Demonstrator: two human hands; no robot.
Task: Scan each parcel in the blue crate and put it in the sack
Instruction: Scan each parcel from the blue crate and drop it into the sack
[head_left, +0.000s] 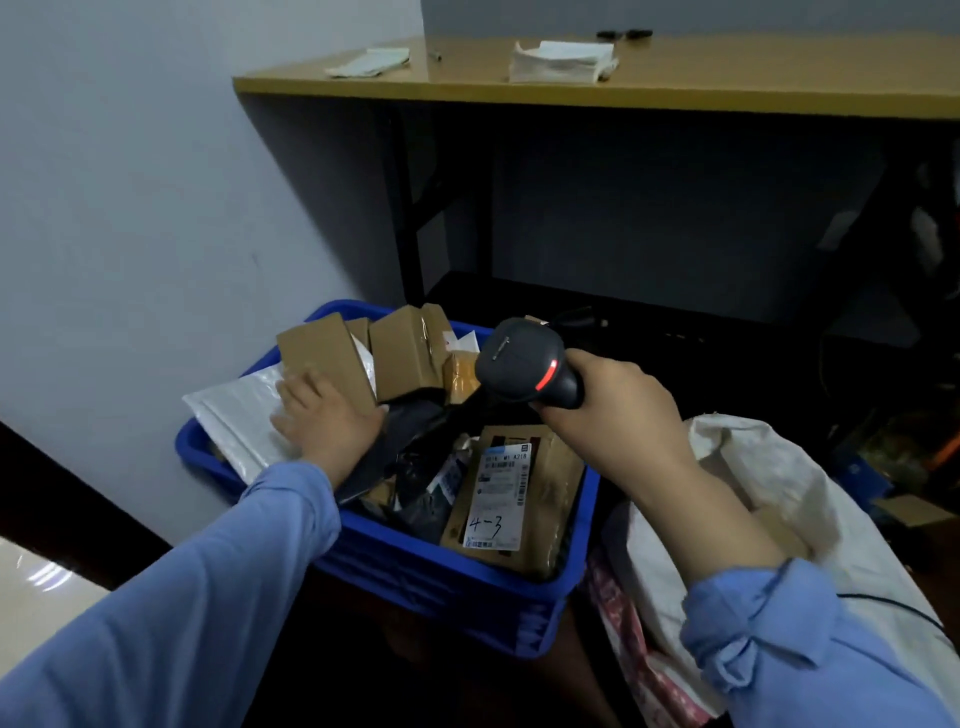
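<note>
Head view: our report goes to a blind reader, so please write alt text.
A right hand holds a barcode scanner over a blue crate full of parcels, while the left hand rests on a white mailer. A white sack sits right of the crate.

blue crate (457, 587) stood on the floor, crowded with parcels | white mailer (234, 415) overhung its left rim | labelled brown box (511, 493) marked "4-3" leaned at its right wall | white sack (769, 467) gaped open just right of crate
</note>
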